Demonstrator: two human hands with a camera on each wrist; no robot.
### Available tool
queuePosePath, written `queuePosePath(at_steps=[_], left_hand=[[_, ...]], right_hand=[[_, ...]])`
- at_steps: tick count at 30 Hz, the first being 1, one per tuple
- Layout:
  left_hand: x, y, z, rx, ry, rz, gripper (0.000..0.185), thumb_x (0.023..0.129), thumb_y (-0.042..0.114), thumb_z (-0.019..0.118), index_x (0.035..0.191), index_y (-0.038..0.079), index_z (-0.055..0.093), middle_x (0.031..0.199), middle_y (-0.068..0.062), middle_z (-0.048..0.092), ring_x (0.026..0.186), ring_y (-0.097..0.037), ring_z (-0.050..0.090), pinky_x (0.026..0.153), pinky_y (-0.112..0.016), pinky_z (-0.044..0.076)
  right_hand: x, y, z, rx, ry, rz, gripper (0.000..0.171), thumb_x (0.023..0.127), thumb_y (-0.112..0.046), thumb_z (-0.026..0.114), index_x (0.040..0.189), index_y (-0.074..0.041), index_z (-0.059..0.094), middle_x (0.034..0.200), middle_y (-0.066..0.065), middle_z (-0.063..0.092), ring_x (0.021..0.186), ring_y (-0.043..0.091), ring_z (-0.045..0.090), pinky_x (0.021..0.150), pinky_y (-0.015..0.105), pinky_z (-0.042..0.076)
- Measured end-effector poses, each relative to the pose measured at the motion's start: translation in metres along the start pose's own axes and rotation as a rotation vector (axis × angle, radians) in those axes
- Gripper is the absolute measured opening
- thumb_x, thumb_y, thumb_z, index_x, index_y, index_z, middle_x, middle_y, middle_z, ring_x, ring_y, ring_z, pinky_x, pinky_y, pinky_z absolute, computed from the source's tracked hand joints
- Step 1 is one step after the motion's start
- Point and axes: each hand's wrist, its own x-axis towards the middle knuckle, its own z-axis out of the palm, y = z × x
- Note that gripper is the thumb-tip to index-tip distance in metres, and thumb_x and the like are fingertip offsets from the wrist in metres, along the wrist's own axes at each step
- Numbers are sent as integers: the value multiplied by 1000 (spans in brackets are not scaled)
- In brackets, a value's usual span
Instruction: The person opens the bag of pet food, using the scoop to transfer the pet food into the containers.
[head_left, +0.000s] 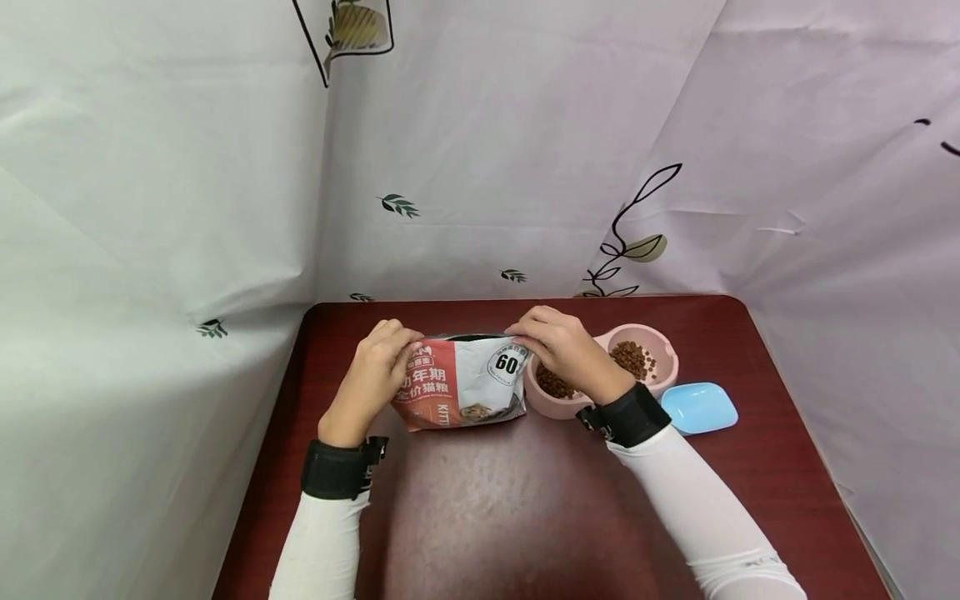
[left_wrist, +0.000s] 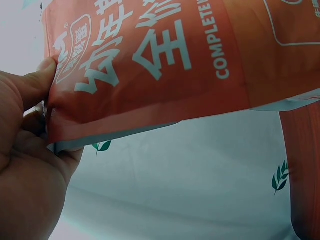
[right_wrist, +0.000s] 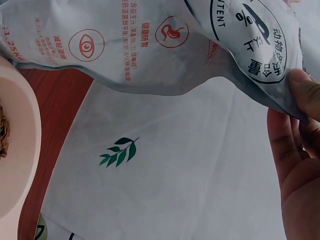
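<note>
The left hand (head_left: 375, 367) and right hand (head_left: 561, 348) each pinched a top corner of the cat food bag (head_left: 465, 383), thumbs and fingers closed tight on its upper edge. The bag stood upright near the middle of the dark red table (head_left: 525, 500). Just to its right sat a pink double bowl (head_left: 660, 346) holding kibble (head_left: 632, 358), with a blue dish (head_left: 699, 407) beside that.

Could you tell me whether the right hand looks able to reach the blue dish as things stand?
Probably yes, once freed: the right hand pinches the food bag top, and the blue dish lies on bare table beside the pink bowl, with nothing between.
</note>
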Motion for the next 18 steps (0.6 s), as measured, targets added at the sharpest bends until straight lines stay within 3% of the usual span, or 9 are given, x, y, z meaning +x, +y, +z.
queuePosePath(at_steps=[12, 18], left_hand=[[0, 0, 1, 6, -8, -1, 6, 95, -2, 70, 99, -1, 75, 86, -9, 63, 82, -22, 56, 70, -37, 51], [-1, 0, 2, 20, -10, -23, 8, 97, 2, 69, 101, -1, 75, 87, -10, 63, 81, -22, 54, 70, -36, 51]], right_hand=[[2, -3, 2, -67, 5, -3, 4, 92, -3, 76, 96, -5, 75, 90, 2, 67, 86, 16, 62, 74, 30, 53], [2, -3, 8, -89, 0, 12, 3, 96, -3, 70, 98, -5, 70, 94, 6, 64, 89, 21, 58, 79, 35, 49]])
